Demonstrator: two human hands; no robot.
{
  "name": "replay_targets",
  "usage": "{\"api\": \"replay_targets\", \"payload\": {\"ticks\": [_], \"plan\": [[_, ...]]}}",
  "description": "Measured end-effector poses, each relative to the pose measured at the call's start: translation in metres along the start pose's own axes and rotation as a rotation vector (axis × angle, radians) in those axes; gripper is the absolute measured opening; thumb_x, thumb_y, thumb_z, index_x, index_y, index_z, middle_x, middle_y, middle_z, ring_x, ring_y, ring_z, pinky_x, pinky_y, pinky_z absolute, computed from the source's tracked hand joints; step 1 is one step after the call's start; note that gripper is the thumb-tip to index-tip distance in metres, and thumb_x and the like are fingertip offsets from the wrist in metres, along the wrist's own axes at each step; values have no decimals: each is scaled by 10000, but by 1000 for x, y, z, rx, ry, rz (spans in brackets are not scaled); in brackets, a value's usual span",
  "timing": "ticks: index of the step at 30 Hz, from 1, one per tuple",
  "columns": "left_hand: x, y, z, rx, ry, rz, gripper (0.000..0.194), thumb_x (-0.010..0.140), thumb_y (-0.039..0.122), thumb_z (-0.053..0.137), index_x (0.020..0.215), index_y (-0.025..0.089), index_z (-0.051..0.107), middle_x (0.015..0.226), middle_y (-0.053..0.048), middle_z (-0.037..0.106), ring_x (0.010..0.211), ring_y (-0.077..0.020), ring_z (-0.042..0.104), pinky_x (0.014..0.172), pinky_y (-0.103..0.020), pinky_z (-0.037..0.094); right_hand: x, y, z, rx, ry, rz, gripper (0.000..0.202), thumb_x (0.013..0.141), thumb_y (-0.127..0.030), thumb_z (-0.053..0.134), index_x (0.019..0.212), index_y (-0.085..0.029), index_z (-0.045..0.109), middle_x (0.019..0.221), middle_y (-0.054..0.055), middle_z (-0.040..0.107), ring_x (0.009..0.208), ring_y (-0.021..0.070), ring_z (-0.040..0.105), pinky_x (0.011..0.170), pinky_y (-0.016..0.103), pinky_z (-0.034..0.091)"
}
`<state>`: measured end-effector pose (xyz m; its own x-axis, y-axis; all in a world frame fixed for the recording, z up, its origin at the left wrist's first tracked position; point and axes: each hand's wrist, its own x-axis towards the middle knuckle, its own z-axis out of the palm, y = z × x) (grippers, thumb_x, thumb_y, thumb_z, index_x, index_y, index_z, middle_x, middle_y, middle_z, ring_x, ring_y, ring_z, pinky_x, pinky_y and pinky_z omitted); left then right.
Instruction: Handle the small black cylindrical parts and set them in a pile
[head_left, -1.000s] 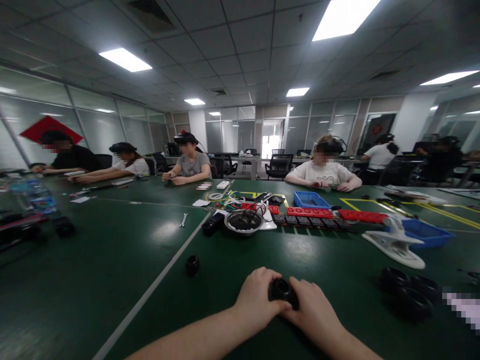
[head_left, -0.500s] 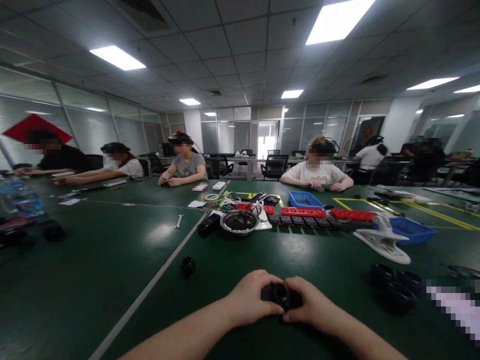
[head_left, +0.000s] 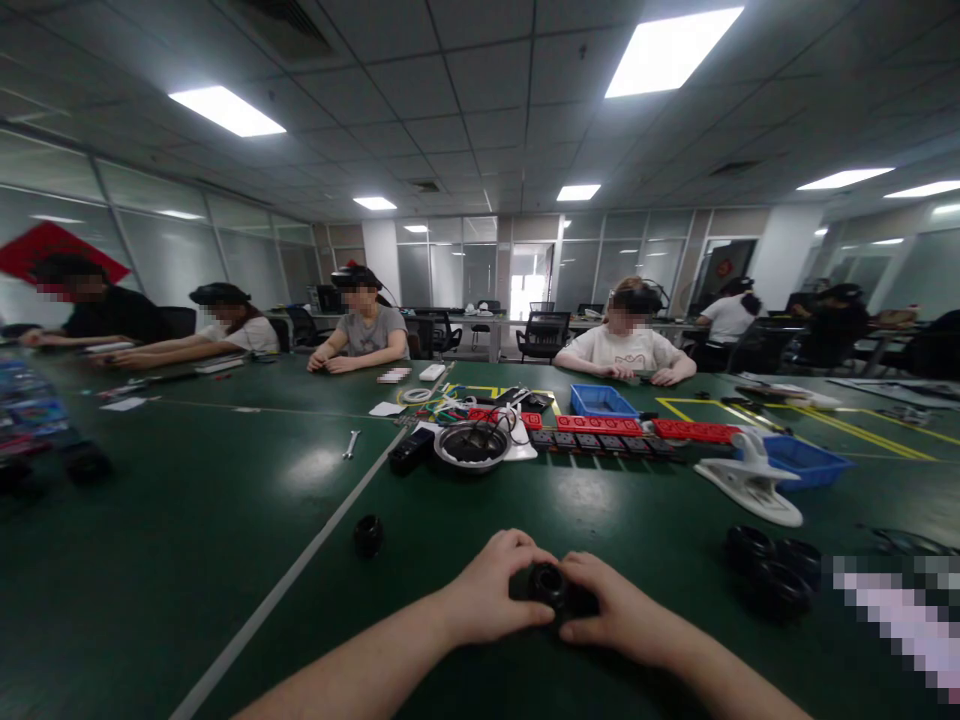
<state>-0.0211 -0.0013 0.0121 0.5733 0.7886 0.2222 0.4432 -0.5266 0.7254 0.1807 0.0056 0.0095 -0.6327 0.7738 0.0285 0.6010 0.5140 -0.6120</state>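
Observation:
A round black part (head_left: 548, 583) with a hole in its top stands upright between my two hands, low in the middle of the view. My left hand (head_left: 499, 590) grips it from the left, thumb in front and fingers behind. From the right, my right hand (head_left: 611, 610) curls round the same part, with its fingertips close to those of my left hand. A similar black ring (head_left: 368, 537) lies apart on the green table to the left. Several more black rings (head_left: 776, 590) are grouped at the right.
On the green table (head_left: 285, 560) are a wrench (head_left: 351, 445), a metal bowl (head_left: 471, 462), red strips (head_left: 600, 426), blue trays (head_left: 600, 400) and a white stand (head_left: 750, 490). Several people sit on the far side.
The view has shifted slightly, so most things appear a little further left. Both hands remain around the black part, which now shows slightly more between them.

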Motion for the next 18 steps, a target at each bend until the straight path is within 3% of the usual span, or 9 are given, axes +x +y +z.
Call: {"api": "replay_targets", "payload": {"ticks": [5,9,13,18], "plan": [[0,0,3,-30,-50,-13,455,640,221,715,1068,295,577,949,4,501,921,-181,491,833,-284,378,1,2,0,62,16,95,249,591,-233,712,803,-163,604,796,-3,561,775,173,513,666,249,375],[0,7,16,47,94,-171,410,621,233,712,1014,247,594,888,-1,511,850,-186,502,751,-275,396,5,-3,16,-115,150,210,273,591,-305,703,761,-165,543,752,5,580,677,164,511,564,235,345],[1,8,24,64,192,-215,434,635,203,685,1052,231,568,935,-15,521,881,-191,494,797,-289,380,7,-11,25,-372,280,213,258,665,-370,630,794,-161,551,777,52,611,733,217,524,667,316,348],[0,8,12,47,68,-126,427,662,206,669,1072,258,564,914,-3,516,872,-181,493,776,-269,384,3,-7,15,-235,171,106,432,585,-369,710,947,-177,572,920,53,586,854,234,506,734,326,361]]}}
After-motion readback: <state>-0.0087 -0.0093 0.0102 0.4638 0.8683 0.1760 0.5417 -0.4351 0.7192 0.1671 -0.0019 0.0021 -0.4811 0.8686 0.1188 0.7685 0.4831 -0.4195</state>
